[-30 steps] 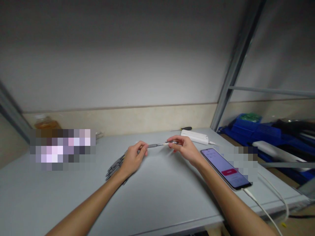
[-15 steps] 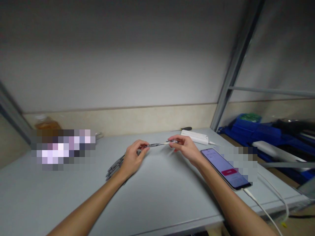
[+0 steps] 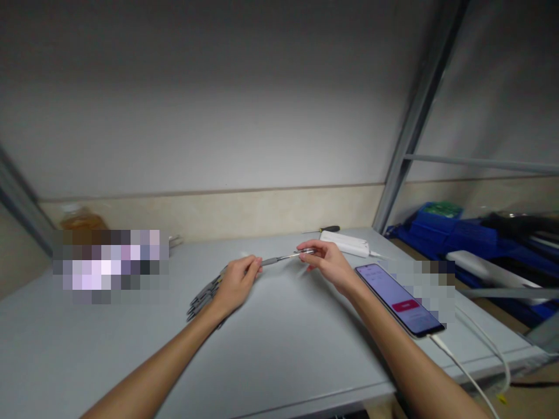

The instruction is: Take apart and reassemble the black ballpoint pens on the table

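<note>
Over the preceding second little had changed: the left hand (image 3: pixel 236 283) dipped slightly after a brief lift, while the right hand (image 3: pixel 328 265) stayed put, so the work appeared to remain at the same step. Both hands were pinched shut on one pen (image 3: pixel 286 256), held level just above the table (image 3: pixel 279 349), the left at its grey grip end and the right at its clear end. The pen looked slim, partly transparent. More pens (image 3: pixel 204 298) lay under the left wrist; a phone (image 3: pixel 399 299) lay beside the right forearm.
</note>
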The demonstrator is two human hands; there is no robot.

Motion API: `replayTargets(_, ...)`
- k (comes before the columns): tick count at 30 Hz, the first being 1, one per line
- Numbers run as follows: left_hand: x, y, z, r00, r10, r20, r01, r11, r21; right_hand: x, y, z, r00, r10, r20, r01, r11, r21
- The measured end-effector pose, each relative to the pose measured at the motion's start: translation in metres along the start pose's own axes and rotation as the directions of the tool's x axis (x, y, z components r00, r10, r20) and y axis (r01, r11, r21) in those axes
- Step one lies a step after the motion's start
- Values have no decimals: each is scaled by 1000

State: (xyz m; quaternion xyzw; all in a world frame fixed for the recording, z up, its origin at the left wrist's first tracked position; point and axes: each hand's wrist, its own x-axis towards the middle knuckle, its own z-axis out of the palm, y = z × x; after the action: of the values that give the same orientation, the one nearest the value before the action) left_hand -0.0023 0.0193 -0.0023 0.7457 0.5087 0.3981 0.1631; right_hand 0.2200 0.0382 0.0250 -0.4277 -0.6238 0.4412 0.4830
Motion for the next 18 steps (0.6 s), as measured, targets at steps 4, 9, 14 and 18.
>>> replayTargets(4,1,-4,1,1000,-13,-14,13,1000,7,0,-1,0,1000,-4,-15,4,1000,16)
replayTargets(9,2,-7,1,1000,-10,-29,11,1000,10,2,1,-1,999,0,-52,0,1000,-1)
replayTargets(14,3,-8,-1,998,-19,-60,19,1000,-3,3,2,-2,995,10,-99,-8,1000,16)
replayTargets(18,4,-9,-3,995,-13,-96,14,1000,13,3,-1,-3,986,16,-166,-7,999,51)
